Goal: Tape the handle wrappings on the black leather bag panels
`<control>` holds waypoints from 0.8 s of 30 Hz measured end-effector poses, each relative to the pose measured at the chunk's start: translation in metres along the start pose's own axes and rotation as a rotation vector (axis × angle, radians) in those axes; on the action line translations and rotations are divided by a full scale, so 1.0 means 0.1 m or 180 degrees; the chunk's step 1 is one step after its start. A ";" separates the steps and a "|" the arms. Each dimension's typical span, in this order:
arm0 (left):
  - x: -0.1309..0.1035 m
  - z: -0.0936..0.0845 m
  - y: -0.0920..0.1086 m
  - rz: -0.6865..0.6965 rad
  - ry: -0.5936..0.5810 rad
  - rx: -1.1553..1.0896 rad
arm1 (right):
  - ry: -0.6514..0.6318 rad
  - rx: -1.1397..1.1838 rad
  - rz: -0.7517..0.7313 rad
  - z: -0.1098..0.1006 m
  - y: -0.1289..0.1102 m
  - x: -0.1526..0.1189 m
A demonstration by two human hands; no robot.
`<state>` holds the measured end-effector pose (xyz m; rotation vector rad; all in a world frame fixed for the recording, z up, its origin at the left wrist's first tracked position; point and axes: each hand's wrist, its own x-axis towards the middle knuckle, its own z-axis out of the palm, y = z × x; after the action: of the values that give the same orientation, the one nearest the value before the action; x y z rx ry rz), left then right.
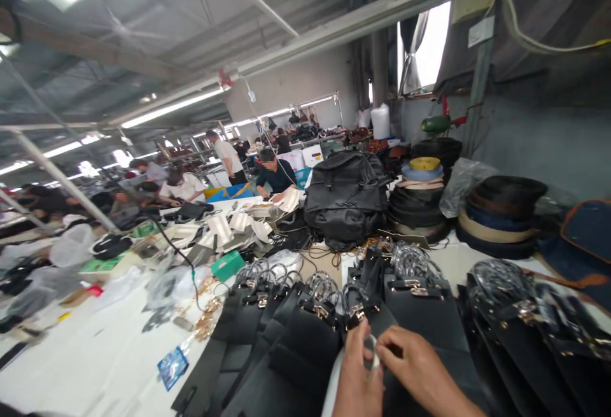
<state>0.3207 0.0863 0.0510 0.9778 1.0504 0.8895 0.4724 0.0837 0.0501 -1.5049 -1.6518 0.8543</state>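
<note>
Low in the view, my left hand [356, 372] is closed on a narrow white strip [375, 358], which bends in a loop between my hands. My right hand [415, 363] pinches the same strip from the other side, thumb and fingertips together. A broader white edge [333, 382] shows beside my left wrist; whether it belongs to the strip I cannot tell. Around and under my hands lie black bags [305, 340] with gold-coloured clasps and handles wrapped in clear plastic. One clasp [358, 310] sits just beyond my left fingertips.
More black bags [506, 340] lie at the right. Behind stand a black backpack [346, 197] and stacked strap rolls [501, 213]. A blue packet [172, 366], gold-coloured hardware [206, 318] and pale pieces [224, 229] lie leftward on the white table [105, 366]. Several people work farther back.
</note>
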 end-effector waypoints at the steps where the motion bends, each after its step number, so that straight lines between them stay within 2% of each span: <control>1: 0.01 0.01 0.00 0.0149 -0.0016 0.0124 | -0.0017 0.0046 0.0011 -0.02 0.02 -0.01; 3: 0.06 0.02 -0.03 0.0502 -0.0025 0.0554 | -0.0075 0.0216 0.0070 -0.05 0.07 -0.02; 5: 0.13 0.03 -0.08 0.0522 -0.0084 0.0770 | -0.0116 0.0398 0.0172 -0.06 0.12 -0.04; 8: 0.26 0.06 -0.18 0.0000 -0.0177 0.0917 | -0.0188 0.0564 0.0339 -0.06 0.21 -0.03; 10: 0.34 0.09 -0.22 -0.0532 -0.0105 0.1014 | -0.0252 0.0630 0.0448 -0.05 0.27 -0.02; 12: 0.42 0.10 -0.26 -0.0824 -0.0040 0.0980 | -0.0320 0.0709 0.0535 -0.04 0.34 0.00; 15: 0.52 0.06 -0.33 -0.0741 -0.0308 0.0819 | -0.0368 0.0782 0.0656 -0.04 0.43 0.02; 18: 0.61 0.00 -0.41 -0.0687 -0.0634 0.1000 | -0.0368 0.0830 0.0782 -0.04 0.49 0.02; 21: 0.69 -0.01 -0.43 -0.0733 -0.0681 0.1262 | -0.0294 0.0831 0.0902 -0.06 0.46 0.02; 24: 0.74 0.04 -0.37 -0.0539 -0.0840 0.1123 | -0.0178 0.0898 0.1024 -0.12 0.39 0.04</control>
<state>0.3485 0.1423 -0.0034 1.2412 1.0627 0.4277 0.5024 0.0918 0.0235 -1.5763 -1.2782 1.2561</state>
